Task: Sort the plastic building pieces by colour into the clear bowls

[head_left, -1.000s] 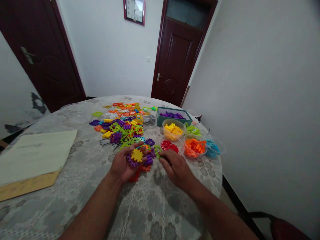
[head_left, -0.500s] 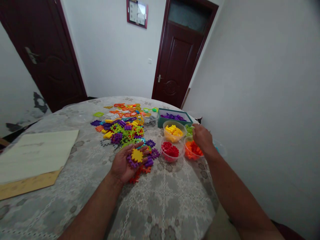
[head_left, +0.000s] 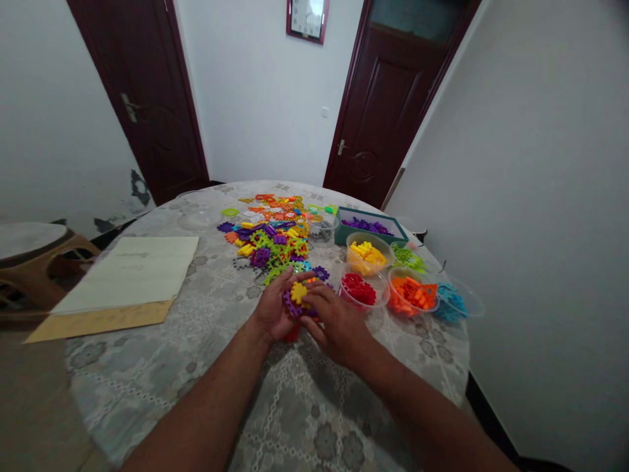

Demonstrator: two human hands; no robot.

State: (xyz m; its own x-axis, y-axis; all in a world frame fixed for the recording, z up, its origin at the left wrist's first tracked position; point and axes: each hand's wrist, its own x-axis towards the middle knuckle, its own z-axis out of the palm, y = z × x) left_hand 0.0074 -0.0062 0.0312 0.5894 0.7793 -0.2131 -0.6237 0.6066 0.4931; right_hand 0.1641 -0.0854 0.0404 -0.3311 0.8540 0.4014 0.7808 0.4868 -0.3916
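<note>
Two doors (head_left: pixel 147 105), one clock (head_left: pixel 307 18), five round tubs (head_left: pixel 366 252).
</note>
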